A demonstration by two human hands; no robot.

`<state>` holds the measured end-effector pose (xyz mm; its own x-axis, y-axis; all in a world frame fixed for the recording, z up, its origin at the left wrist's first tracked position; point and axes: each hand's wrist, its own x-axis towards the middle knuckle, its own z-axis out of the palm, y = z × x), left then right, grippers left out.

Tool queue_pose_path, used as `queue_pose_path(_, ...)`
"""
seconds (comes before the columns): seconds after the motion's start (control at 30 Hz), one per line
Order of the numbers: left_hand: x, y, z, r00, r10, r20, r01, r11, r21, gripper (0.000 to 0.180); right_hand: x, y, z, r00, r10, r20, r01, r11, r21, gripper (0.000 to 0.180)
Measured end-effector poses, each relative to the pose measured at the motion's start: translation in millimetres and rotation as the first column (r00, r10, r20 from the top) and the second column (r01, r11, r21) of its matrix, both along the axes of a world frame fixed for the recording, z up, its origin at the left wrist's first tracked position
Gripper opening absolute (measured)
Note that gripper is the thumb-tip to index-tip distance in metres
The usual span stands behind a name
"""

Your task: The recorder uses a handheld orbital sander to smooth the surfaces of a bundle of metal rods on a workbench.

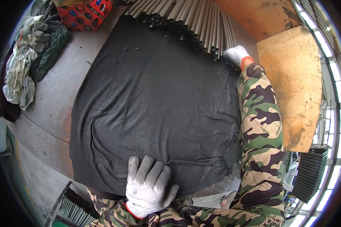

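My left hand [147, 185], in a white work glove with grey-coated fingers, lies palm down on the near edge of a black cloth [159, 98]. Its fingers are spread and it holds nothing. Stretched far forward, my right hand [236, 55] wears a white glove with an orange-red cuff. It is at the right side of a bundle of metal tubes [195, 19], by their near ends. Its fingers are mostly hidden, so I cannot tell whether they grip a tube. The tubes lie side by side at the far end of the cloth.
A metal table [51, 102] extends under the cloth. At the far left are crumpled rags and gloves [36, 49] and a red patterned box [85, 15]. A brown board [291, 87] stands along the right. Stacked tubes [75, 208] sit at the lower left, and dark stacked pieces [310, 174] at the right.
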<state>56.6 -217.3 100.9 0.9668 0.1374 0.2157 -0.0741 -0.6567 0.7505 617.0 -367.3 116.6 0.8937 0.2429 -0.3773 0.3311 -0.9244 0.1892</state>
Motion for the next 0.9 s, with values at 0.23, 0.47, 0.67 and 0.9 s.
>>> queue_pose_path(0.23, -2.2, 3.4, -2.2, 1.000, -0.003, -0.010, 0.003, 1.000, -0.016, 0.052, -34.5, 25.2, 18.6, 0.985, 0.137, -0.101, -0.160, 0.949, -0.273, 0.035)
queue_pose_path(0.47, -0.2, 0.6, -6.8, 1.000, -0.010, 0.014, 0.011, 0.999, -0.038, 0.050, -2.6, 33.8, 4.6, 0.958, 0.263, 0.114, -0.190, 0.880, -0.435, 0.023)
queue_pose_path(0.67, 0.2, 0.4, -5.5, 1.000, 0.000, 0.008, 0.001, 0.998, -0.056, 0.051, -49.8, 53.2, 30.3, 0.946, 0.311, -0.091, -0.315, 0.813, -0.490, 0.024)
queue_pose_path(0.9, 0.7, -0.8, -10.2, 0.999, 0.001, 0.039, 0.001, 0.998, -0.061, 0.053, -29.4, -15.6, 37.4, 0.974, -0.171, -0.151, 0.226, 0.817, 0.530, 0.025)
